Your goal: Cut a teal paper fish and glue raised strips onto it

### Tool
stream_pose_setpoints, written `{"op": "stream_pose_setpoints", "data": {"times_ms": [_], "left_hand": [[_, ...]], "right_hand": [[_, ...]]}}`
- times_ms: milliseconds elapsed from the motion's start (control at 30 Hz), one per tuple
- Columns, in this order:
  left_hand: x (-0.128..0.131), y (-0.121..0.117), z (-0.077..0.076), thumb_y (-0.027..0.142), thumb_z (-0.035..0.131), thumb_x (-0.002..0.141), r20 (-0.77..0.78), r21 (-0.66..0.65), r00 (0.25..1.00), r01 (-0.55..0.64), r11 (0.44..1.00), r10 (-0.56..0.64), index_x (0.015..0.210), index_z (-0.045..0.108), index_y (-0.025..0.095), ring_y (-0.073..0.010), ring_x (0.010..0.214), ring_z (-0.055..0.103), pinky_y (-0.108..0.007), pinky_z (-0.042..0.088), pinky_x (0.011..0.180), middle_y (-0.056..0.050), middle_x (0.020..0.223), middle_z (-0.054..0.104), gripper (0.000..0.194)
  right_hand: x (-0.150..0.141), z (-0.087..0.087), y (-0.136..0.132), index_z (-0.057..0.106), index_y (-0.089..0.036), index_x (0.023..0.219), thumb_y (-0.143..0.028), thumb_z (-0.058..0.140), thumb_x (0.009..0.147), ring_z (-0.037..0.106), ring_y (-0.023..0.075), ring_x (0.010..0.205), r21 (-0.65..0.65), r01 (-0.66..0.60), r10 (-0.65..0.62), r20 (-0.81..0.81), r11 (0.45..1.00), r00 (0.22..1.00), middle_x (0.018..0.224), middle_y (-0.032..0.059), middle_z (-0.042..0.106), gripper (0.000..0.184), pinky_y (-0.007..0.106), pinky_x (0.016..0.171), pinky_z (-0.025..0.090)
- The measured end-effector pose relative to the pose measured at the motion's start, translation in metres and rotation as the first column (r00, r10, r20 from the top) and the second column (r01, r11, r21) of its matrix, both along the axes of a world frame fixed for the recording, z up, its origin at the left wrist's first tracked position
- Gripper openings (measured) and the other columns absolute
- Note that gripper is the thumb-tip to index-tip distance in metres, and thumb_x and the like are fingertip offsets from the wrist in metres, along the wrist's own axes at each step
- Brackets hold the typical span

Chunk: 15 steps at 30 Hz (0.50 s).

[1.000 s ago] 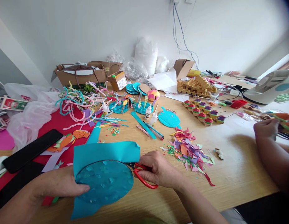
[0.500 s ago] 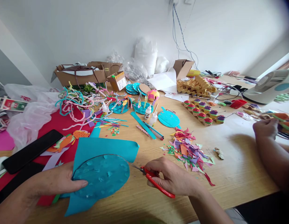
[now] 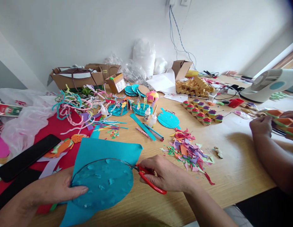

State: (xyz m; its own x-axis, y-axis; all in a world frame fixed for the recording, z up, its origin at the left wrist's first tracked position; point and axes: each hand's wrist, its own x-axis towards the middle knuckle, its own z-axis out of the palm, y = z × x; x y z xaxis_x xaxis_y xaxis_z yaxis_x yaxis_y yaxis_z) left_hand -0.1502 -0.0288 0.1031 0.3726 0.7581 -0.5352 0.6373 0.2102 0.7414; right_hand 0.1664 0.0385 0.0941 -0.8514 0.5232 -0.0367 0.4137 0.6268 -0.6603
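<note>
My left hand (image 3: 58, 186) grips a blue round disc (image 3: 106, 181) at its left edge, thumb on top. Around the disc spreads a larger blue paper sheet (image 3: 108, 146), with a cut running along the disc's right side. Bits of raised blue texture dot the disc. In my right hand (image 3: 162, 175) are red-handled scissors (image 3: 152, 183). Their blades meet the sheet at the disc's upper right rim, where the tips are partly hidden by the paper.
A pile of coloured paper scraps (image 3: 189, 149) lies right of my hands. Glue bottles (image 3: 152, 120) stand ahead. A black phone (image 3: 28, 157) lies at left on red sheets. At right, a co-worker's hand (image 3: 262, 126) holds a colourful craft near a white fan (image 3: 264, 85).
The scissors came off the sheet's edge to the right, then moved back left onto it at the disc's upper right. The disc and sheet shifted slightly. The camera view turned a little right.
</note>
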Motion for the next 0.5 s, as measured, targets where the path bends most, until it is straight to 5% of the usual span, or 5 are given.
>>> {"op": "stream_pose_setpoints", "data": {"times_ms": [500], "left_hand": [[0.01,0.003,0.003,0.036,0.057,0.075,0.026,-0.013,0.997,0.067,0.998,-0.066,0.108,0.066,0.027,-0.0225,0.101,0.063,-0.027,0.048,0.088,0.004,0.11,0.07,0.035]], "right_hand": [[-0.013,-0.003,-0.002,0.051,-0.018,0.076,-0.034,0.044,0.093,0.043,0.0092,0.059,0.058,-0.001,0.008,-0.122,0.998,0.993,0.07,0.0009,0.056,0.025,0.02,0.056,0.032]]}}
